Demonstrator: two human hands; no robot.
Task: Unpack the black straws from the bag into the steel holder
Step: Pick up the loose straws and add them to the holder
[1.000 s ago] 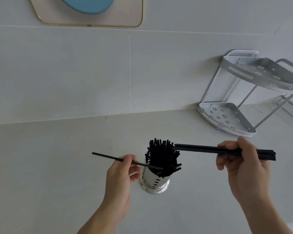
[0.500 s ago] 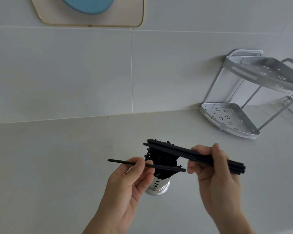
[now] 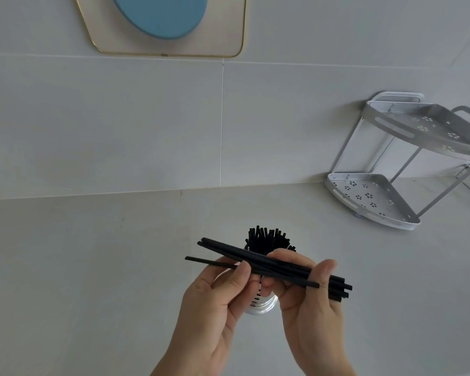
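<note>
The steel holder [image 3: 263, 305] stands on the pale counter, mostly hidden behind my hands, with a dense tuft of black straws [image 3: 267, 238] sticking out of its top. My right hand [image 3: 307, 302] grips a bundle of several black straws [image 3: 244, 253] that lies almost level, its tips pointing left. My left hand [image 3: 217, 302] pinches a single black straw [image 3: 201, 261] between thumb and fingers, just under and against the bundle. Both hands meet directly in front of the holder. No bag is in view.
A grey two-tier corner rack [image 3: 375, 199] stands at the back right against the tiled wall [image 3: 120, 126]. A blue disc on a beige gold-rimmed board [image 3: 228, 36] hangs high on the wall. The counter [image 3: 79, 267] spreads to the left.
My right hand has swung the bundle leftward across the holder. My left hand has brought its single straw right and up, so that it now lies against the bundle.
</note>
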